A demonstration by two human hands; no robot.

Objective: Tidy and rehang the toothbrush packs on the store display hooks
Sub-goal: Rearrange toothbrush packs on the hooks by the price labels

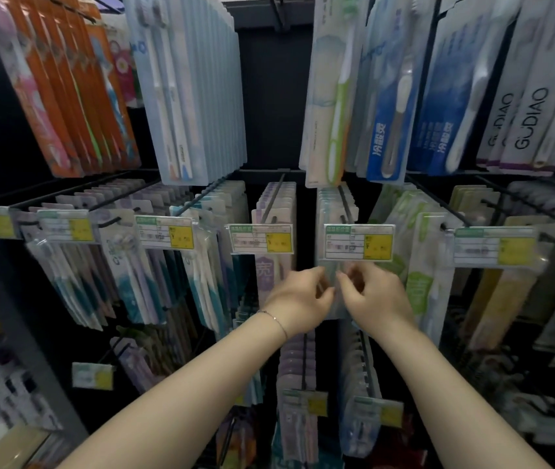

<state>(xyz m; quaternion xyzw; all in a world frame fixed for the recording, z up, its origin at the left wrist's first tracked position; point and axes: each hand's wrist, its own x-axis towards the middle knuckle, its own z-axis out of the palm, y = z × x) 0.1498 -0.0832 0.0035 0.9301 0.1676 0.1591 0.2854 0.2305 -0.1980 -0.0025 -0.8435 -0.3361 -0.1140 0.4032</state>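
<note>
Both your arms stretch forward, wrists close together. Your left hand point(298, 299) and right hand point(377, 296) curl their fingers and pinch the edges of a clear toothbrush pack point(337, 308), which hangs just below a price tag point(359, 242).

I stood in a shop: toothbrush packs point(201, 89) hung on hooks point(271, 203) above yellow price tags point(261, 238).

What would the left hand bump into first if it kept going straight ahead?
Probably the clear plastic toothbrush pack hanging below the white and yellow price tag. The left hand points straight at it and may already touch it; blur hides that.
</note>
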